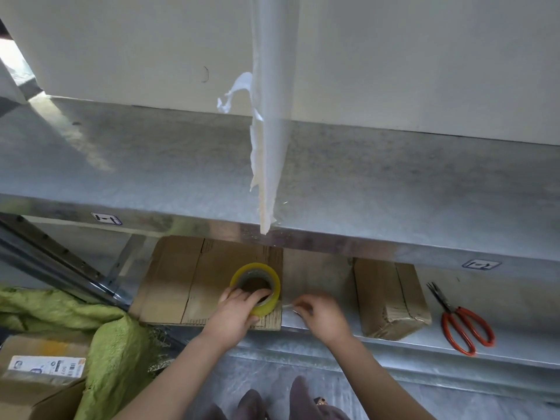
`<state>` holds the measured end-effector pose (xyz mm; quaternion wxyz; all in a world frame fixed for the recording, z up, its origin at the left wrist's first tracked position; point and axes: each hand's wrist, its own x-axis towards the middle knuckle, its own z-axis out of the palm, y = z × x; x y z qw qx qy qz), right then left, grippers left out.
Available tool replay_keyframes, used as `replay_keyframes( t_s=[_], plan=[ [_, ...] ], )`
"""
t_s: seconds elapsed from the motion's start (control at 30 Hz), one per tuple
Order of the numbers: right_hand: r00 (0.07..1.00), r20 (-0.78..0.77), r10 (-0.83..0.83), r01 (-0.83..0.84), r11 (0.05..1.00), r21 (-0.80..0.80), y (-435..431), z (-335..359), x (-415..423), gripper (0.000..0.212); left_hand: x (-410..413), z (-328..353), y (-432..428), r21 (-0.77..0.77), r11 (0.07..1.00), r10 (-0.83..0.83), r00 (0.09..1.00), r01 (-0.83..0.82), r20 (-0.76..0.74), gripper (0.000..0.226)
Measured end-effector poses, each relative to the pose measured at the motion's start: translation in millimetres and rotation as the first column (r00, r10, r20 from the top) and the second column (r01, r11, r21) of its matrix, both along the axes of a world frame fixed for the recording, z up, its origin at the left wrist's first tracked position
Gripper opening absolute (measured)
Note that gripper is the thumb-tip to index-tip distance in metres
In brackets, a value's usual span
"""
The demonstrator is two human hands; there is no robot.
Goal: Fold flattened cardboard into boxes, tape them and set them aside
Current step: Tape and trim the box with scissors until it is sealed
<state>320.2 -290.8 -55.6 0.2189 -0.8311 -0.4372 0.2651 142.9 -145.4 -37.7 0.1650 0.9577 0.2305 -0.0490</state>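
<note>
A yellowish roll of clear tape point(257, 280) stands on a flat stack of brown cardboard point(181, 277) on the lower metal shelf. My left hand point(239, 313) grips the roll from the near side, fingers hooked into its core. Just right of the roll, my right hand point(321, 313) pinches the loose end of the tape, a short clear strip stretched between roll and fingers. A small taped brown box point(388, 298) lies on the same shelf further right.
Red-handled scissors point(460, 325) lie at the right of the shelf. The upper metal shelf point(151, 165) overhangs, with a torn white strip point(266, 147) hanging down in front. Green cloth point(100, 344) and a labelled carton point(39, 374) sit lower left.
</note>
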Motion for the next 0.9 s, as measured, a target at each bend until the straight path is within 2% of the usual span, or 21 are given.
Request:
replay_keyframes(
  t_s=[0.1,0.17,0.23,0.37,0.47,0.57,0.67,0.77,0.9],
  plan=[
    [0.986,-0.066,-0.154,0.155,0.988,0.000,-4.2,7.2,-6.1,0.030,-0.6,12.8,2.6,-0.080,0.997,0.008,1.000,-0.010,-0.023,0.055],
    [0.970,-0.086,-0.228,0.231,0.972,0.029,-8.5,12.5,-9.6,0.018,-3.1,24.0,7.3,-0.117,0.993,-0.006,1.000,0.003,-0.024,0.051],
    [0.959,-0.106,-0.263,0.273,0.958,0.091,-13.8,19.2,-13.1,0.015,-5.2,32.9,13.3,-0.138,0.989,-0.044,0.999,0.045,0.010,0.050],
    [0.959,-0.094,-0.269,0.284,0.929,0.236,-25.7,44.0,-16.0,0.021,-3.5,54.0,7.9,-0.205,0.974,-0.081,0.992,0.098,0.093,0.065],
    [0.951,-0.141,-0.275,0.305,0.909,0.282,-41.1,63.8,-12.6,0.024,-1.2,71.8,-11.1,-0.259,0.959,-0.080,0.988,0.113,0.135,0.075],
    [0.947,-0.189,-0.260,0.308,0.899,0.311,-62.7,84.9,-6.6,0.014,5.5,83.7,-38.5,-0.261,0.962,-0.040,0.988,0.079,0.152,0.066],
    [0.958,-0.147,-0.245,0.281,0.900,0.333,-88.8,101.0,1.6,0.013,15.3,91.4,-67.6,-0.231,0.973,0.037,0.970,0.020,0.241,0.051],
    [0.954,-0.048,-0.297,0.296,0.894,0.337,-121.2,113.8,21.7,0.017,30.1,103.8,-95.9,-0.270,0.963,0.115,0.939,-0.025,0.324,0.049],
    [0.928,-0.122,-0.353,0.373,0.862,0.342,-168.9,122.1,59.0,0.019,56.7,110.4,-130.1,-0.221,0.975,0.085,0.948,-0.016,0.306,0.053]
  ],
)
